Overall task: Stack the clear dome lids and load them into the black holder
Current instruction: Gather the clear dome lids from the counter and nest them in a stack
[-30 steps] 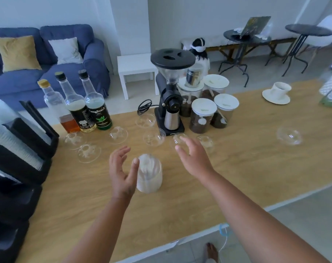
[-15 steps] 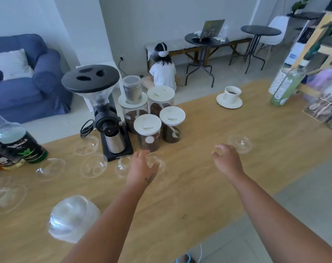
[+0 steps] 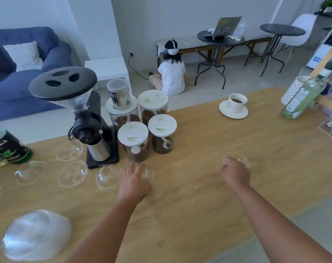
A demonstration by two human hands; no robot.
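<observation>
Several clear dome lids lie loose on the wooden table. My left hand lies over one dome lid in front of the jars, fingers stretched across its top. My right hand has its fingers curled on the near rim of another dome lid further right. A stack of nested dome lids lies on its side at the near left. More single lids sit by the grinder. The black holder is out of view.
A black coffee grinder and several white-capped jars stand just behind my left hand. Bottles stand at the left edge. A cup on a saucer and a green bottle are at the far right.
The view has swung right, away from the black holder. My hands left the lid stack and reached forward, the left onto a lid by the jars, the right onto the lone lid at right.
</observation>
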